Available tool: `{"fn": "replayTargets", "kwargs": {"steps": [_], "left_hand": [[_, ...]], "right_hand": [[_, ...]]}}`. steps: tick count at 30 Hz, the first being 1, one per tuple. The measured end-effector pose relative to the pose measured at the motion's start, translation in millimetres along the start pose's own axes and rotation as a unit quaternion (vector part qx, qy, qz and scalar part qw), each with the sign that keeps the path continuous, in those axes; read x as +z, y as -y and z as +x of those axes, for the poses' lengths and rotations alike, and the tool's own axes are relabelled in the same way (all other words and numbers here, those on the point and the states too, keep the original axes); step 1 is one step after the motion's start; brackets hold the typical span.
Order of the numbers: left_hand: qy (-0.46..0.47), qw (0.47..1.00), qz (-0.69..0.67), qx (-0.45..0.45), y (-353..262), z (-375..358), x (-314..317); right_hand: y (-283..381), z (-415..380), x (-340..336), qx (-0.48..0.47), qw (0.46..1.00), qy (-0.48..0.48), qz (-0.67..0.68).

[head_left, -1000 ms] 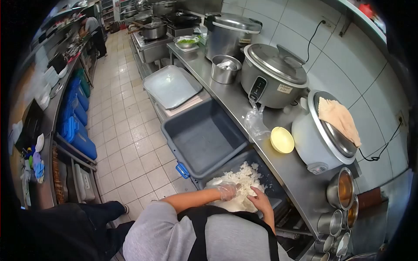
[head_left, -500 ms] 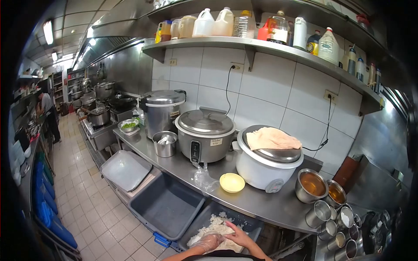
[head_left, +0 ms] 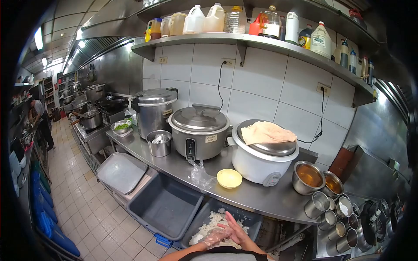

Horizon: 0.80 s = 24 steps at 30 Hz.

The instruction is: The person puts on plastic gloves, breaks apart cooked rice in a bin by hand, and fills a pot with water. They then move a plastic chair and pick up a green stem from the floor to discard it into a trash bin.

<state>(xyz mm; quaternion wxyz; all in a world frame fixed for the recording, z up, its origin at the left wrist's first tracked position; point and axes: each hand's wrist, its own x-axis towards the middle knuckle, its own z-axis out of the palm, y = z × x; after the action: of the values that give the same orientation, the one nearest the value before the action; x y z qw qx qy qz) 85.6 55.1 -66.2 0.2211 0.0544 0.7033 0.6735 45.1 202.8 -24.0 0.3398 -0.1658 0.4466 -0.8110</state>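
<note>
My left hand (head_left: pixel 216 237), in a clear plastic glove, is over a dark grey tub of cooked white rice (head_left: pixel 212 218). Its fingers, partly hidden, reach flat toward the palm of my right hand (head_left: pixel 235 228). That hand looks bare, with its fingers stretched out and pointing away from me. The palms face each other and seem to touch; I make out nothing held between them. Loose rice spreads across the floor of the grey tub (head_left: pixel 257 222) around my hands. A pale lump of rice shows just left of the gloved hand.
Left of the rice stands another dark grey tub (head_left: pixel 163 206). On the steel counter (head_left: pixel 278 202) are a yellow bowl (head_left: pixel 229 179), a plastic bag (head_left: pixel 201 177), a grey rice cooker (head_left: pixel 200 137) and a white one (head_left: pixel 257 163) with a cloth on its lid. Metal containers (head_left: pixel 347 240) crowd the right.
The right hand has turned upright, its fingers now straighter, and the hands have come together. The view has shifted slightly, so the counter sits a little further left and the shelf higher.
</note>
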Motion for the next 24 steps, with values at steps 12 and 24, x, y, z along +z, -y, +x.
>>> {"fn": "replayTargets", "kwargs": {"steps": [12, 24], "left_hand": [[-0.161, 0.790, 0.576, 0.133, 88, 36, -41], [-0.013, 0.826, -0.561, 0.055, -1, -41, -42]], "right_hand": [[17, -14, -75, -0.065, 0.974, -0.208, -0.059], [29, -21, -38, 0.009, 0.998, -0.065, 0.006]]}}
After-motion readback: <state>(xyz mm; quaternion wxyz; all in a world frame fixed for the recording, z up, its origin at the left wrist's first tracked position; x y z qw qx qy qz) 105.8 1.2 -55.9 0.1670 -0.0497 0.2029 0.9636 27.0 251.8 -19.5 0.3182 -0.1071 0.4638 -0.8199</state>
